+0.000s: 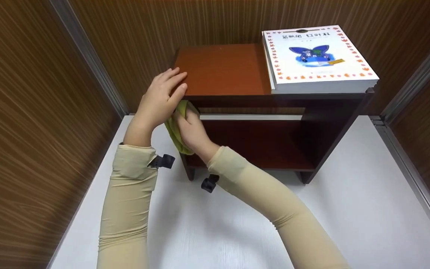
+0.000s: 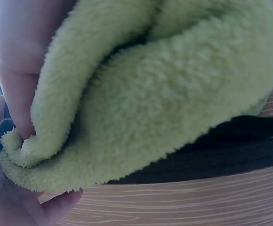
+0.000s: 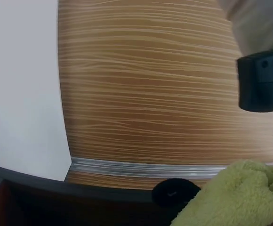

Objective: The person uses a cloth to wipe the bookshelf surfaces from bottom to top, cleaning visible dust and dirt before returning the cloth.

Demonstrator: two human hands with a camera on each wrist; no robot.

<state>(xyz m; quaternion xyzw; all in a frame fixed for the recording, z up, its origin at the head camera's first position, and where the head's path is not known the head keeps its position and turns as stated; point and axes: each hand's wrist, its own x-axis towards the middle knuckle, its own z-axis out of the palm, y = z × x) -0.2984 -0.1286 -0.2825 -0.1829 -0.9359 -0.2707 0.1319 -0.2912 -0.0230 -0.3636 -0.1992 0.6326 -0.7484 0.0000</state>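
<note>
A small dark brown two-tier shelf (image 1: 222,71) stands on a white surface against the back wall. My left hand (image 1: 159,97) rests at the left edge of its top board, fingers stretched over the corner. Just below, my right hand (image 1: 194,132) grips a fuzzy yellow-green cloth (image 1: 174,132) against the shelf's left side. In the left wrist view the folded cloth (image 2: 141,108) fills most of the picture. A bunched part of the cloth (image 3: 240,195) shows at the lower right of the right wrist view, beside the shelf's dark edge.
A stack of books (image 1: 319,56) with a butterfly picture on the uppermost cover sits on the right half of the top board. Wood-grain walls (image 1: 24,112) with metal strips enclose the white surface (image 1: 215,231) on the left, back and right.
</note>
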